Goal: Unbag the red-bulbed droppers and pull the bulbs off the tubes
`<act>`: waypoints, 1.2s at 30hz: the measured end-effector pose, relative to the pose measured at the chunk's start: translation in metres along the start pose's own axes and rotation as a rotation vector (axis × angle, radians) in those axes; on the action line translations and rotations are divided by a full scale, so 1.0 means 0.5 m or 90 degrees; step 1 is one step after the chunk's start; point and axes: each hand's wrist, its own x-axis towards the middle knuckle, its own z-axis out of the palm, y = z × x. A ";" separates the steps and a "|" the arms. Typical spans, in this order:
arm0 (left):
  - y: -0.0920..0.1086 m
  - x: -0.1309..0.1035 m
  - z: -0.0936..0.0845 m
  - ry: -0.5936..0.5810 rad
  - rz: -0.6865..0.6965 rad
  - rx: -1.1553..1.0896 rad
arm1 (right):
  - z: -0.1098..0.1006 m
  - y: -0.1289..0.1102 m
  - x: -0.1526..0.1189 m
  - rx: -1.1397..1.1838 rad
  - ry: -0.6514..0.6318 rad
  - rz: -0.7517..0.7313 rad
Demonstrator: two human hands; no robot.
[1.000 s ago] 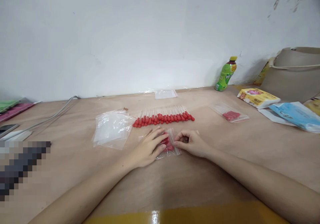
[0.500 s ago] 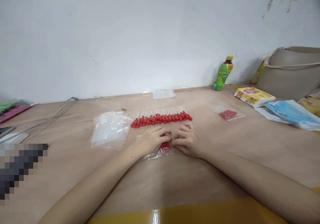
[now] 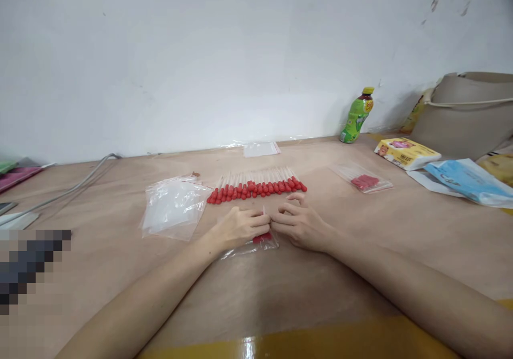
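A small clear plastic bag [image 3: 246, 251] with red-tipped pieces [image 3: 262, 237] in it lies flat in front of me, partly covered by my hands. My left hand [image 3: 239, 227] rests over it, fingers closed on its upper edge. From the other side my right hand [image 3: 298, 224] pinches the same edge, its fingertips meeting those of the left. Just beyond the hands is a row of thin pale sticks with red tips [image 3: 256, 189], the tips facing me. Left of the row, clear plastic bags [image 3: 174, 209] lie in a loose pile.
A filled bag of red-tipped pieces [image 3: 364, 181] lies to the right. Farther right are a green bottle [image 3: 355, 117], a yellow tissue pack [image 3: 406, 153], a blue packet [image 3: 471, 180] and a grey bin [image 3: 460, 118]. One flat bag [image 3: 261, 149] lies by the wall; a cable [image 3: 86, 181] runs at left.
My hands have drawn together until their fingertips meet at the bag's upper edge. The right hand has shifted slightly left, and less of the red inside the bag shows.
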 end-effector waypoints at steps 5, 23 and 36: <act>-0.003 -0.005 0.002 -0.003 -0.012 -0.031 | -0.011 0.007 0.007 -0.019 -0.018 -0.029; -0.024 -0.022 -0.032 -0.012 -0.085 -0.038 | -0.001 -0.007 0.004 0.356 -0.043 0.347; 0.058 -0.067 -0.035 -0.113 -0.453 -0.432 | 0.045 -0.004 0.013 0.550 -0.068 0.433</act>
